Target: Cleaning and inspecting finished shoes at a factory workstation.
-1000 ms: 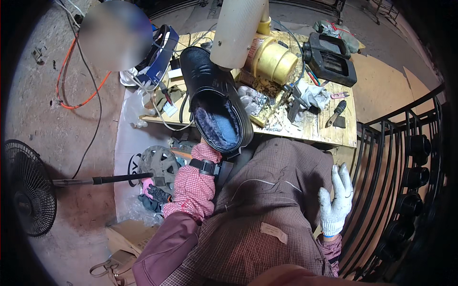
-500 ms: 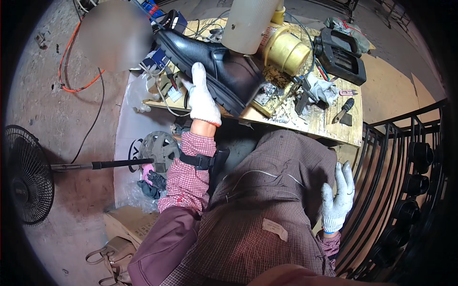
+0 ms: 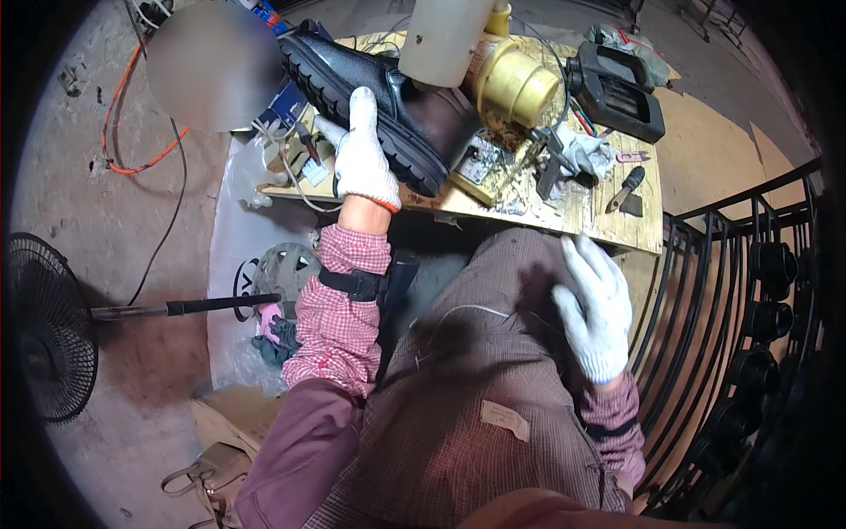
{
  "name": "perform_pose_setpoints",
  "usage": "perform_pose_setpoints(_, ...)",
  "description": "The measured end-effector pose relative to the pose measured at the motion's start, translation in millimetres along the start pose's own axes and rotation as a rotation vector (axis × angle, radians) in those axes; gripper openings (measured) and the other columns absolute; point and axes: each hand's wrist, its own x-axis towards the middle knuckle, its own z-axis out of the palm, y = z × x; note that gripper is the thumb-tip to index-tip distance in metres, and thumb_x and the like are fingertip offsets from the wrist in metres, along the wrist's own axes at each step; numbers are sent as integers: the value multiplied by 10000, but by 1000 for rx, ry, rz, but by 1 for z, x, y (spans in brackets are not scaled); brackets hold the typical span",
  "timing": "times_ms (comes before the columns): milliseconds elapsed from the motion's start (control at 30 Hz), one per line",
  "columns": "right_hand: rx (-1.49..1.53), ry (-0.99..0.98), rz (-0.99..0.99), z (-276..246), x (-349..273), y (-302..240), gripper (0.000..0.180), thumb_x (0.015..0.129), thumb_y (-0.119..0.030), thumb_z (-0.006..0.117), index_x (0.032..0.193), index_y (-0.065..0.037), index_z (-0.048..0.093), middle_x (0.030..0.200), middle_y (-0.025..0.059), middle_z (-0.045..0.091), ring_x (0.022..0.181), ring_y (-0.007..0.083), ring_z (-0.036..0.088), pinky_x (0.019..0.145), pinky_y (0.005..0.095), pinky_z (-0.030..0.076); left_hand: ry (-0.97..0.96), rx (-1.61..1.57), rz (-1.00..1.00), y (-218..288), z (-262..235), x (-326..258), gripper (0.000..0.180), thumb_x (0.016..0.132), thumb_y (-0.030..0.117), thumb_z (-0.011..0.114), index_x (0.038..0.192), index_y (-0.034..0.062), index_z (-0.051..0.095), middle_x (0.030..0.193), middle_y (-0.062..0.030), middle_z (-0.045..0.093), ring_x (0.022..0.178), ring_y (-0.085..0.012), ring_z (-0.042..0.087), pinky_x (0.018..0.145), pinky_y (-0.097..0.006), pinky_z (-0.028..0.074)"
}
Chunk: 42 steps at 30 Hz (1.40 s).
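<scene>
My left hand (image 3: 366,167), in a white knit glove, grips a black leather shoe (image 3: 352,75) from the near side. Its thumb lies along the thick ridged sole (image 3: 401,159); the fingers underneath are mostly hidden. The shoe is tilted above the workbench (image 3: 608,212), toe to the far left and heel toward me. Part of its upper passes behind a whitish cylinder (image 3: 445,44), next to a yellow stepped nozzle-like part (image 3: 520,88). Over my aproned lap, near the bench's front edge, my gloved right hand (image 3: 597,309) is open and holds nothing.
Dark scraps, a crumpled white cloth (image 3: 592,159), a dark-handled tool (image 3: 627,189) and a black frame-like object (image 3: 621,97) lie on the bench. A black metal rack (image 3: 696,256) stands right, a fan (image 3: 53,326) left. A cardboard box (image 3: 231,419) sits low at left.
My right hand has risen and moved left over my lap. The shoe in my left hand has turned slightly, showing more of its sole.
</scene>
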Motion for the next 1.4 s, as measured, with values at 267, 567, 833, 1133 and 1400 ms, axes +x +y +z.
perform_pose_setpoints(267, 126, 155, -634, 53, 124, -59, 399, 866, -150, 575, 1253, -67, 623, 1072, 127, 668, 950, 300, 649, 836, 411, 521, -110, -77, -77, -27, -25, -54, 1087, 928, 431, 728, 1633, 77, -20, 1618, -188, 288, 1412, -297, 387, 1159, -417, 352)
perform_pose_setpoints(567, 139, -700, -130, 22, -27, 28, 71, 832, -135, 683, 891, -96, 681, 763, 129, 672, 762, 326, 681, 709, 433, 542, -42, -263, -81, -18, -62, -8, 942, 925, 476, 728, 1602, 87, 200, 1505, -131, 441, 1266, -284, 528, 1053, -445, 489)
perform_pose_setpoints(833, 334, -238, 462, -1, -115, 21, 488, 849, -187, 756, 1298, -31, 645, 1276, 158, 683, 1186, 325, 655, 1018, 391, 511, -109, -441, -406, -28, -75, -13, 772, 941, 701, 533, 1473, 144, 490, 1509, -94, 504, 1350, -324, 504, 1136, -546, 415)
perform_pose_setpoints(1133, 375, -421, 32, -27, -14, -4, 861, 776, -299, 805, 1513, -45, 437, 1504, 302, 444, 1312, 427, 545, 1052, 469, 478, -482, -495, -655, -46, -73, -103, 848, 967, 743, 392, 1594, 175, 326, 1613, -67, 369, 1453, -295, 368, 1248, -444, 223)
perform_pose_setpoints(1400, 142, 30, -109, -99, -74, -34, 387, 767, -446, 785, 793, -84, 649, 736, 88, 606, 706, 334, 594, 639, 446, 462, -1056, 104, -808, -72, -37, -126, 789, 1026, 647, 403, 1562, 70, 354, 1556, -100, 428, 1391, -277, 428, 1183, -412, 318)
